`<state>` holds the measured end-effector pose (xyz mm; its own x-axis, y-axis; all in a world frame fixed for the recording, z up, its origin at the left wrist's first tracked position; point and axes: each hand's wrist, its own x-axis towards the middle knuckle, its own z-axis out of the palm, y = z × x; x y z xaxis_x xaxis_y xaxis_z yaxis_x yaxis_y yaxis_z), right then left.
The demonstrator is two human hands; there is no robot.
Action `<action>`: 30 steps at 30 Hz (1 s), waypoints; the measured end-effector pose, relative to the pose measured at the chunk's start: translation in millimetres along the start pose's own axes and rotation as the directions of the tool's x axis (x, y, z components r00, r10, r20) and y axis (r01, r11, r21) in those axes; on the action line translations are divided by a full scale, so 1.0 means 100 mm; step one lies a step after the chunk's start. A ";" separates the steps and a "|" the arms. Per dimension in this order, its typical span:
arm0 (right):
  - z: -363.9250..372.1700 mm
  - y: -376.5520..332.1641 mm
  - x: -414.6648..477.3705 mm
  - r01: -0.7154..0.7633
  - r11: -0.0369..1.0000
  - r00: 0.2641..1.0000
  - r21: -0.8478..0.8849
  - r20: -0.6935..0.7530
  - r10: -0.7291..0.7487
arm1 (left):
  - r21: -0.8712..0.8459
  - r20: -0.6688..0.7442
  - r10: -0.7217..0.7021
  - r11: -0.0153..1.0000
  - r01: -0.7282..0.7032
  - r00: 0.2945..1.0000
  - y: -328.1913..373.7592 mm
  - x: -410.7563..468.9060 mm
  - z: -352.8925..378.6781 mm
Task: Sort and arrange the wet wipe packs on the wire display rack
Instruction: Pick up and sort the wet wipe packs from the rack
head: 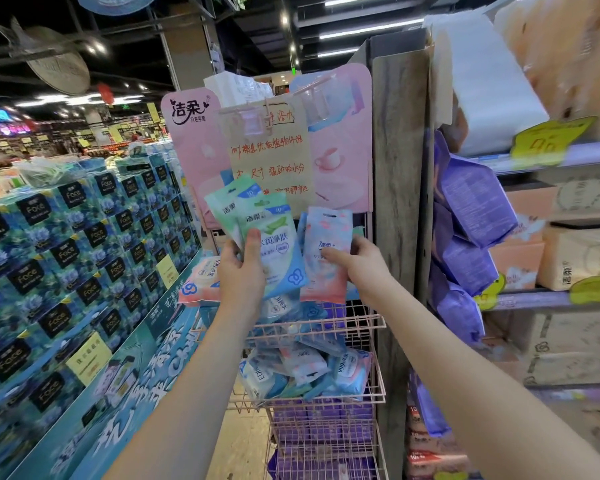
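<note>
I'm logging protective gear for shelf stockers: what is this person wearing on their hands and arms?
Nothing shows. The left hand and right hand are ungloved, with no ring, watch or band visible. The left forearm and right forearm are bare right to the picture's bottom edge, so no sleeve comes into view.

I am in a supermarket: stacked product boxes (66,258), yellow price tags (548,142), stocked shelves (534,300), a wire display rack (354,322).

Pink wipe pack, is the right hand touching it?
Touching. The head view shows the right hand pinching the pink wipe pack, with its thumb across the front and its fingers curled behind the pack's right edge.
</note>
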<state>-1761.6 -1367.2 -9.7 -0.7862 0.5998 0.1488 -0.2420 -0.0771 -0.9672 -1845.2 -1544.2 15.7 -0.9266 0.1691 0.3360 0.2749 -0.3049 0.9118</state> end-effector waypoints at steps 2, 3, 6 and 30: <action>0.18 0.01 0.01 0.002 1.000 1.000 -0.015 0.002 -0.002 | -0.005 0.028 0.022 1.000 -0.022 0.999 0.06 0.01 -0.02; 0.25 0.03 0.02 -0.005 1.000 1.000 -0.024 0.010 0.005 | 0.013 0.041 0.034 0.999 -0.034 0.999 0.09 0.00 -0.04; 0.34 0.14 0.02 -0.064 0.994 0.996 -0.091 0.049 0.069 | 0.071 0.039 0.069 0.995 -0.072 0.997 0.09 -0.01 -0.14; 0.04 -0.19 -0.04 -0.026 0.984 0.999 -0.178 -0.044 0.018 | 0.000 0.218 -0.161 0.986 0.165 0.963 -0.22 -0.15 0.25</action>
<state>-1756.1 -1370.7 8.9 -0.7644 0.6332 0.1219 -0.1166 0.0503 -0.9919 -1830.7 -1516.9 -3.5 -0.8803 0.4160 0.2281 0.1186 -0.2725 0.9548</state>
